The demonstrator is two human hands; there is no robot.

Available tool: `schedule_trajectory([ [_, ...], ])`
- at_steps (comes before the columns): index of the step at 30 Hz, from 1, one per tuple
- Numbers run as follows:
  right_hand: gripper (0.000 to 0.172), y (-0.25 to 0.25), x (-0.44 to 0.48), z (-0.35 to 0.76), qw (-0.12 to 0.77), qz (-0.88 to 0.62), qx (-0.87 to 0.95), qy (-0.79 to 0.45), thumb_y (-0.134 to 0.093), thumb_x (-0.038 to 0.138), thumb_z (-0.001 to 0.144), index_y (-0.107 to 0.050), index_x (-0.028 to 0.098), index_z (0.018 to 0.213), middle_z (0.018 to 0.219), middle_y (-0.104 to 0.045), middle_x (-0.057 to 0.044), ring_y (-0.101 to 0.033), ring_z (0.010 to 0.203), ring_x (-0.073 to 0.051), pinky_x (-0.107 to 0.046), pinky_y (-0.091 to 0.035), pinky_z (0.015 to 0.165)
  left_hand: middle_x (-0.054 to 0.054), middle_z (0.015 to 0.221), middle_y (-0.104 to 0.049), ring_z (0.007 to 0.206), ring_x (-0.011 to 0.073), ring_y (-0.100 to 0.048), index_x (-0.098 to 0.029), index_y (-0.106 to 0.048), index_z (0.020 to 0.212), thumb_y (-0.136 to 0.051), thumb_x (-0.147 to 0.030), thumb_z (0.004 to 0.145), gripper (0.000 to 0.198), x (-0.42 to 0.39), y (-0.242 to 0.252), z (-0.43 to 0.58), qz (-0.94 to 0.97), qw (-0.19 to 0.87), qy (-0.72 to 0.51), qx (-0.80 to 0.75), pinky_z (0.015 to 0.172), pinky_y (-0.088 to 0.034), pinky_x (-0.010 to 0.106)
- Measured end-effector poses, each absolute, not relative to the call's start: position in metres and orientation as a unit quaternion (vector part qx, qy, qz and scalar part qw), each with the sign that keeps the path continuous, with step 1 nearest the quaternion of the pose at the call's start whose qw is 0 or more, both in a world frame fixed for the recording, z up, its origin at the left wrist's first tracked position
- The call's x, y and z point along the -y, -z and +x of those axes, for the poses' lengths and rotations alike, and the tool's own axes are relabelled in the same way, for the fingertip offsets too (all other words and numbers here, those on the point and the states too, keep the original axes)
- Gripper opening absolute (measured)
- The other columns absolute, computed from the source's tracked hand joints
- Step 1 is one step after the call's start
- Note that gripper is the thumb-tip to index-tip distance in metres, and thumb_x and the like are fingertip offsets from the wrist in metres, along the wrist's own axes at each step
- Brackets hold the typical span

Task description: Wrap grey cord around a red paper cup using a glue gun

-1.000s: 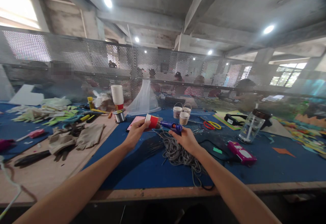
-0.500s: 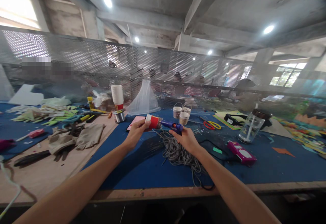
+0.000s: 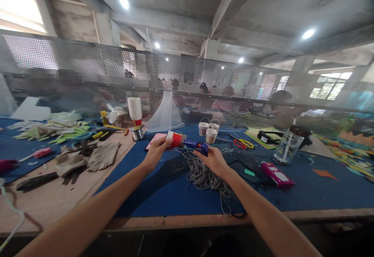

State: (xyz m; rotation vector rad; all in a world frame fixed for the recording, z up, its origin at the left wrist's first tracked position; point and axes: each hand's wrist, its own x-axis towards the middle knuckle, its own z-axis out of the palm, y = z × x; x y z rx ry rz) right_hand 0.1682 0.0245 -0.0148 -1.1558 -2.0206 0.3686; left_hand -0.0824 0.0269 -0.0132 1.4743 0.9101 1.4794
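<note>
My left hand (image 3: 157, 150) is closed around a red and white paper cup (image 3: 177, 140) that lies on its side in the air, its far end pointing right. A greyish band, probably cord, shows at that end. In my right hand (image 3: 216, 161) is a blue glue gun (image 3: 191, 144), its tip at the banded end of the cup; I cannot tell whether they touch. Below both hands, a loose heap of grey cord (image 3: 201, 173) lies on the blue mat (image 3: 143, 198). A pink flat item (image 3: 152, 140) is partly hidden behind my left hand.
Behind are several small buckets (image 3: 211, 135), red and yellow scissors (image 3: 244, 143) and a stack of paper cups (image 3: 134, 109) beside a wire spool (image 3: 136, 133). Gloves (image 3: 103, 156) lie left. A glass bottle (image 3: 288, 146) and magenta box (image 3: 277, 175) stand right. A perforated metal screen (image 3: 181, 74) closes the back.
The glue gun has shifted very slightly left along the cup's end. Both hands otherwise keep their place and their hold.
</note>
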Motion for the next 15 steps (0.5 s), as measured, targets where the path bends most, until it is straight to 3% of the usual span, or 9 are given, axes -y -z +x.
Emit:
schedule_trajectory([
  [15,0.036,0.0142,-0.0232,0.1688,0.384,-0.448,0.793,-0.154,-0.057,0.057,0.086,-0.063,0.022,0.082,0.053,-0.058,0.002,-0.058,0.051,-0.018,-0.025,-0.041,0.052,0.011,0.115,-0.072,0.104,0.0292,-0.065,-0.016,-0.074,0.105,-0.069,-0.054,0.077,0.047,-0.0249,0.0113,-0.0811,0.577,0.418,-0.596,-0.370,0.090,-0.053,0.040],
])
